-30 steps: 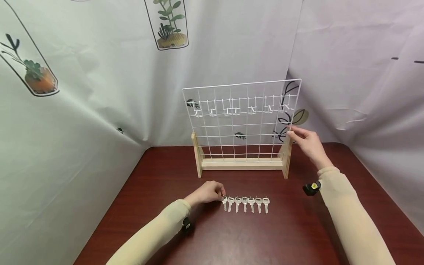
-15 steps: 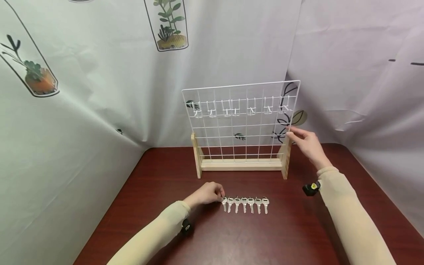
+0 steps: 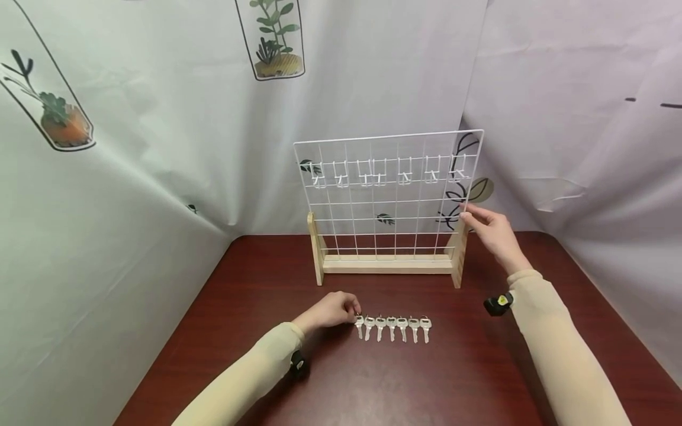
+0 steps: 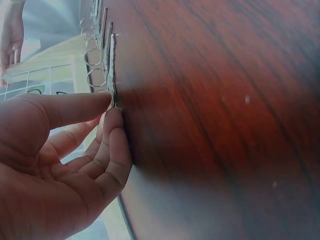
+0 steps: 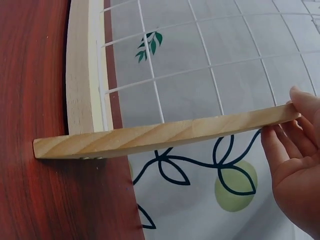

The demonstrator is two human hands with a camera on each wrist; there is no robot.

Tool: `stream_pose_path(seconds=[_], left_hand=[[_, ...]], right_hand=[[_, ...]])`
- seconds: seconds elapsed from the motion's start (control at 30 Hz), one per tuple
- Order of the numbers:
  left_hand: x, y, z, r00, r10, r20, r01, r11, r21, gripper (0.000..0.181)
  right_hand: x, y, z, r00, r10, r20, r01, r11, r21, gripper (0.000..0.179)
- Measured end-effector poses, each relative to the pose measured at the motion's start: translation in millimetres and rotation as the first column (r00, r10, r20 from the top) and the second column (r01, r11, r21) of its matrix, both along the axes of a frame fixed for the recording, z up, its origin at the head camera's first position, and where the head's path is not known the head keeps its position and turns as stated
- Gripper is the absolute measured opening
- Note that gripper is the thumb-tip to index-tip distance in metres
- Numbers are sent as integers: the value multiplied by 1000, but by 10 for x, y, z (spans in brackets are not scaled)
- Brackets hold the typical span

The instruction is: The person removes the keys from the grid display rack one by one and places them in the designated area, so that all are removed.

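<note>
Several silver keys [image 3: 392,328], each with a small ring, lie in a row on the dark red table [image 3: 373,384]. My left hand [image 3: 333,309] is at the left end of the row, thumb and fingers pinching the leftmost key [image 3: 359,330] at its head. In the left wrist view, the left hand [image 4: 75,150] hides most of that key, and the rings [image 4: 96,77] of its neighbours stick out. My right hand [image 3: 495,235] grips the top of the right wooden upright [image 5: 165,132] of a rack, thumb on one side and fingers on the other.
The rack's white wire grid [image 3: 386,203] leans back above its wooden base bar [image 3: 389,268], behind the keys. Several white hooks [image 3: 405,177] hang in a row along its upper part. A pale printed cloth [image 3: 383,89] hangs behind and beside the table.
</note>
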State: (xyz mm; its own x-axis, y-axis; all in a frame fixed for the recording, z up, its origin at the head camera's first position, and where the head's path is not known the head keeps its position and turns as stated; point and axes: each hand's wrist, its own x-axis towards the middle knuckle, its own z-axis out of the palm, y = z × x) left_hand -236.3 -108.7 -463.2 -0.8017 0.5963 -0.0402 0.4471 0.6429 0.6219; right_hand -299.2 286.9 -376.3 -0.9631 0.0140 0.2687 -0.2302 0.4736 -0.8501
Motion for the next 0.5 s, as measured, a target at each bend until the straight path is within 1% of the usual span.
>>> stream_pose_path(seconds=[0.1,0.2,0.3,0.33,0.43,0.5], left_hand=[[-11,-8,-11,1000,7,22,-7,1000,13,14],[-16,-31,-21,999,13,48,-15,999,30,15],[-11,-82,-5,998,26,62,-30,998,54,15],[-8,-109,9,998,33,58,-36,998,61,15],[3,-217,106,998,70,-4,-70,995,76,15],[15,-313,222,989,122,-78,-115,990,87,15]], right_hand=[[18,10,-19,1000,3,7,-3,1000,-1,58],[66,38,-47,1000,3,15,-3,1000,-21,61],[151,88,-77,1000,-18,-5,18,1000,-19,61],[184,107,-91,999,-31,-19,30,999,-11,60],[314,152,-108,990,-102,-101,107,993,45,53],[422,174,-112,970,-164,-181,179,981,72,47]])
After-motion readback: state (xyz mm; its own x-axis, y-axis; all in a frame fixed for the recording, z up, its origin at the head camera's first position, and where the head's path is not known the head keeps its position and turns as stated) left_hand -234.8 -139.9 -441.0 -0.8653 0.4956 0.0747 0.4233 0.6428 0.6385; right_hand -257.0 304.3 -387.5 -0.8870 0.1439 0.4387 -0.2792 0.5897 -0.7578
